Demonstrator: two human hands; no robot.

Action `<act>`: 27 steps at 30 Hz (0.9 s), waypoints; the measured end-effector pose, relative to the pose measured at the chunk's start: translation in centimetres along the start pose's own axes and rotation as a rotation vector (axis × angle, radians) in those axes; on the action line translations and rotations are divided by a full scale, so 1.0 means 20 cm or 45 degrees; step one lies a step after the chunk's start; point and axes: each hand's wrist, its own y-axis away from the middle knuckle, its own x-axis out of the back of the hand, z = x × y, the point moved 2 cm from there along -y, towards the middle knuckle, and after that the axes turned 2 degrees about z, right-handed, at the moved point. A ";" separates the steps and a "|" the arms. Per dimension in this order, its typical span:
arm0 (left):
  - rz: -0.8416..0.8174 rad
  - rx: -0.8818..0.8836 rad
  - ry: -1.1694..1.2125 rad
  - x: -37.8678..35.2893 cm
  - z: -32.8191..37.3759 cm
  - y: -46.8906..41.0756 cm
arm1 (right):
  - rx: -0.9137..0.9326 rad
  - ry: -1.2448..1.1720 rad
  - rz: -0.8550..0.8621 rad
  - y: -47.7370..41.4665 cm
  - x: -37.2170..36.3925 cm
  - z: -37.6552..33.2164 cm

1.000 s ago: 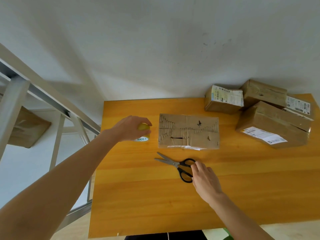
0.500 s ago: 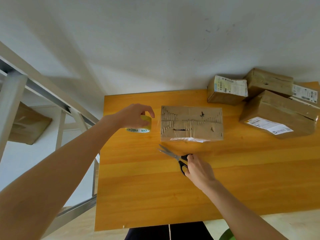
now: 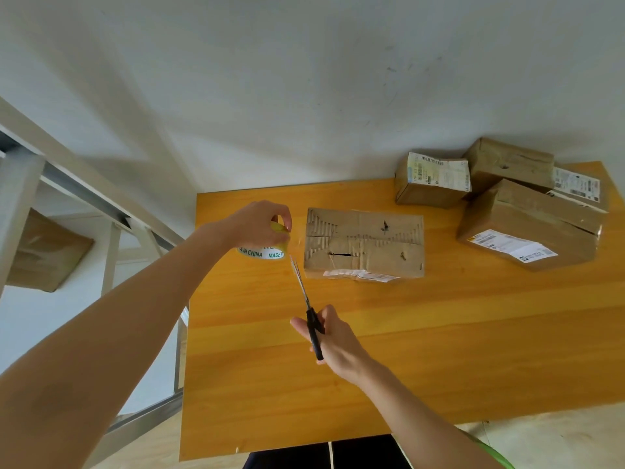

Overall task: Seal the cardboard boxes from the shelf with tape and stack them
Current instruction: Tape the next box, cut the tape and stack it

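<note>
A flat, worn cardboard box lies in the middle of the orange table. Just left of it my left hand grips a roll of tape with a yellow core and green "MADE IN CHINA" print. A clear strip of tape seems to run from the roll to the box's left end, but it is hard to see. My right hand holds black-handled scissors with the blades pointing up at the gap between roll and box.
Three taped cardboard boxes with shipping labels are piled at the table's back right against the white wall. A metal shelf frame stands at the left with another cardboard box on it.
My right hand picked the scissors up from the table and turned the blades toward the tape. My left hand lifted the roll a little beside the box.
</note>
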 end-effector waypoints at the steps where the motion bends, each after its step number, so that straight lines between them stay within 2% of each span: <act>1: 0.000 0.001 -0.001 0.00 0.00 0.00 | -0.020 -0.072 -0.007 0.00 -0.01 -0.02; 7: -0.005 0.018 -0.014 0.01 0.01 -0.01 | -0.049 -0.365 0.015 -0.06 -0.06 -0.19; 13: -0.012 0.027 -0.006 0.00 0.01 -0.01 | -0.046 -0.496 0.159 -0.11 -0.09 -0.27; 19: -0.013 0.021 -0.009 -0.02 0.00 -0.01 | 0.027 -0.410 0.326 -0.12 -0.09 -0.25; 27: 0.017 0.018 -0.028 -0.06 -0.02 -0.04 | 0.092 -0.122 0.509 -0.11 -0.09 -0.21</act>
